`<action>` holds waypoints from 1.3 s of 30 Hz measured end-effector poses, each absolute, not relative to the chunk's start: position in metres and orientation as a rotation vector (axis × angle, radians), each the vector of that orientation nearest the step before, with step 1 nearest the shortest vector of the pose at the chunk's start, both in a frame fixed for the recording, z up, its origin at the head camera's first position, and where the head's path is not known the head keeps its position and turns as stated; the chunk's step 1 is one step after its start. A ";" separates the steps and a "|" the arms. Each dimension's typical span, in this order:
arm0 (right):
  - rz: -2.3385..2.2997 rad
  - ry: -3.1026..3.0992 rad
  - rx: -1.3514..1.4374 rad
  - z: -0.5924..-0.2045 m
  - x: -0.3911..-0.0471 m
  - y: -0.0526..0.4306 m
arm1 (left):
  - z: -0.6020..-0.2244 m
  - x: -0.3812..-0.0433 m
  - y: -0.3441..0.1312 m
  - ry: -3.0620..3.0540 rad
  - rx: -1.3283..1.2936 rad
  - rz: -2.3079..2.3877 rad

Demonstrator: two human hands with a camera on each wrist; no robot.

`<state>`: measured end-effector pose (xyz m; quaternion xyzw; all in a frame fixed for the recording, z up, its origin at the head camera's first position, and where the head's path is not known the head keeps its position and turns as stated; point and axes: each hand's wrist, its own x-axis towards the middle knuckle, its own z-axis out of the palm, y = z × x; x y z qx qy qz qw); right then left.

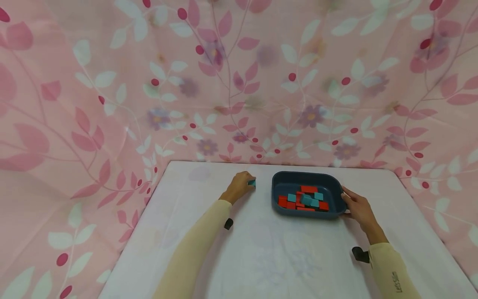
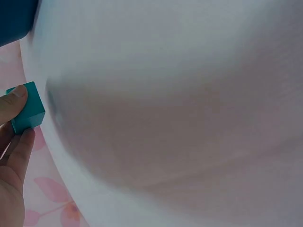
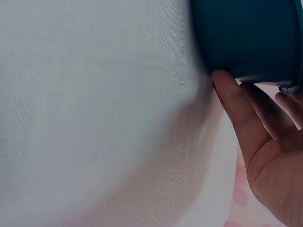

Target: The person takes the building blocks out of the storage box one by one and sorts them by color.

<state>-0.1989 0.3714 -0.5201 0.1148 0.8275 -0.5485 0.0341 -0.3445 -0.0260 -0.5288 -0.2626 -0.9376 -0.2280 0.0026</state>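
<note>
Between thumb and fingers my left hand point(image 1: 239, 185) pinches a teal block point(image 2: 31, 109), held to the left of a dark blue baking dish point(image 1: 298, 214). The block shows as a small cube-like piece in the left wrist view, partly covered by the thumb. At the dish's right end, my right hand point(image 1: 360, 209) holds it, with the thumb point(image 3: 232, 92) against the low edge and the fingers by the rim. Inside the dish lie several red blocks point(image 1: 309, 189) and several teal blocks point(image 1: 318, 195), some resting on others.
White cloth covers the table point(image 1: 261, 249), and the dish stands toward its far side. A pink floral curtain point(image 1: 239, 83) hangs behind the table and along both sides. A black wrist camera point(image 1: 229, 224) sits by the left sleeve, another black camera point(image 1: 360, 254) by the right.
</note>
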 end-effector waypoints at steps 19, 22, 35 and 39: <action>-1.694 2.551 0.378 -0.522 -0.197 0.378 | -0.533 -0.336 -0.020 -2.986 -0.793 -0.783; -1.687 2.559 0.379 -0.522 -0.197 0.379 | -0.532 -0.338 -0.020 -3.010 -0.793 -0.779; -1.719 2.550 0.377 -0.520 -0.198 0.376 | -0.494 -0.339 0.018 -2.897 -0.986 -0.777; -1.727 2.535 0.366 -0.523 -0.199 0.371 | -0.485 -0.332 0.037 -2.834 -1.041 -0.695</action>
